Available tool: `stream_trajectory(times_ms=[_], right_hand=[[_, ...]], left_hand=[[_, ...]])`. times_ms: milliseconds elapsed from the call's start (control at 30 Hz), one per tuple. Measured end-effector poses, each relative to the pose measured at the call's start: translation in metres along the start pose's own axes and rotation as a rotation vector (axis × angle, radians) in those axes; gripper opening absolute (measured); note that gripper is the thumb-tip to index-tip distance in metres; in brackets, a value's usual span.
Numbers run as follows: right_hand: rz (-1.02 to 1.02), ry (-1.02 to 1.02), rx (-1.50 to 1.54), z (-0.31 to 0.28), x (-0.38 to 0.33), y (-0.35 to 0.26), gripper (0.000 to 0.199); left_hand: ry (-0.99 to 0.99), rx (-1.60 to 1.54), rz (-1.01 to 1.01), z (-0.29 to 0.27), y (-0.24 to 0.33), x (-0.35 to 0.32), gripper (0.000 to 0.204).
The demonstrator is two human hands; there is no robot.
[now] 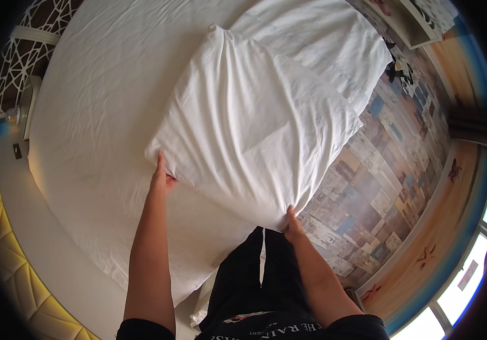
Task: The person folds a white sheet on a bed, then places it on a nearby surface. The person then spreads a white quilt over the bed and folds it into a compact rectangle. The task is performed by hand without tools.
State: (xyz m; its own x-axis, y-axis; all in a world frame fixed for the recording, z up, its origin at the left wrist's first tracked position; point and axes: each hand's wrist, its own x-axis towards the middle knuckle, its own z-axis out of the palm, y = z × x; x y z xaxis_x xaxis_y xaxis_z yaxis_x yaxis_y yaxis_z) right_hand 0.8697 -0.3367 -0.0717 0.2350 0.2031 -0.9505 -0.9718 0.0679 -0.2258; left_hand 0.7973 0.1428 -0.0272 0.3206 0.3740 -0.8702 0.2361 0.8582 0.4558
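A white pillow (pixel 249 119) in a wrinkled case is held between my two hands, tilted over the edge of the bed. My left hand (pixel 162 173) grips its near left corner, with the thumb on top and the other fingers mostly underneath. At the near right corner, my right hand (pixel 294 224) pinches the fabric, its fingers largely hidden below. Beyond the held pillow lies other white bedding (pixel 317 39), partly covered by it. Under both spreads a white bed sheet (pixel 96 113) with light creases.
A padded yellow-lit headboard panel (pixel 20 266) runs along the left. Patchwork-patterned flooring (pixel 362 187) lies to the right, bounded by a painted wall (pixel 424 255) and bright windows (pixel 458 289). A white shelf unit (pixel 408 22) stands at the far right, with dark items on the floor below.
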Motion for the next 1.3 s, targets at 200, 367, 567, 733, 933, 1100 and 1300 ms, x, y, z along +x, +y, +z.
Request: stream_trajectory(times_ms=[200,367,567,733,933,1100,1300], right_hand=[[0.079,0.082,-0.018,0.033,-0.043,-0.02,0.086],[-0.098,0.148,0.073,0.087,-0.136,-0.068,0.061],[-0.527,0.234,-0.047,0.137,-0.23,-0.055,0.039],[-0.397,0.153,0.061,0.147,-0.264,-0.041,0.034],[-0.063,0.067,0.009,0.123,-0.273,-0.003,0.041],[0.398,-0.058,0.018,0.115,-0.268,0.014,0.051],[0.513,-0.08,0.156,0.106,-0.249,-0.003,0.052]], left_hand=[[-0.189,-0.071,-0.031,0.043,0.0,-0.027,0.07],[0.061,-0.021,0.295,0.073,0.03,-0.054,0.052],[0.168,-0.011,0.677,0.071,0.076,-0.109,0.046],[0.157,-0.034,0.717,0.054,0.097,-0.155,0.047],[0.298,-0.008,0.646,0.008,0.075,-0.193,0.05],[0.439,0.043,0.585,-0.084,0.032,-0.188,0.052],[0.413,0.276,0.603,-0.058,0.049,-0.182,0.055]])
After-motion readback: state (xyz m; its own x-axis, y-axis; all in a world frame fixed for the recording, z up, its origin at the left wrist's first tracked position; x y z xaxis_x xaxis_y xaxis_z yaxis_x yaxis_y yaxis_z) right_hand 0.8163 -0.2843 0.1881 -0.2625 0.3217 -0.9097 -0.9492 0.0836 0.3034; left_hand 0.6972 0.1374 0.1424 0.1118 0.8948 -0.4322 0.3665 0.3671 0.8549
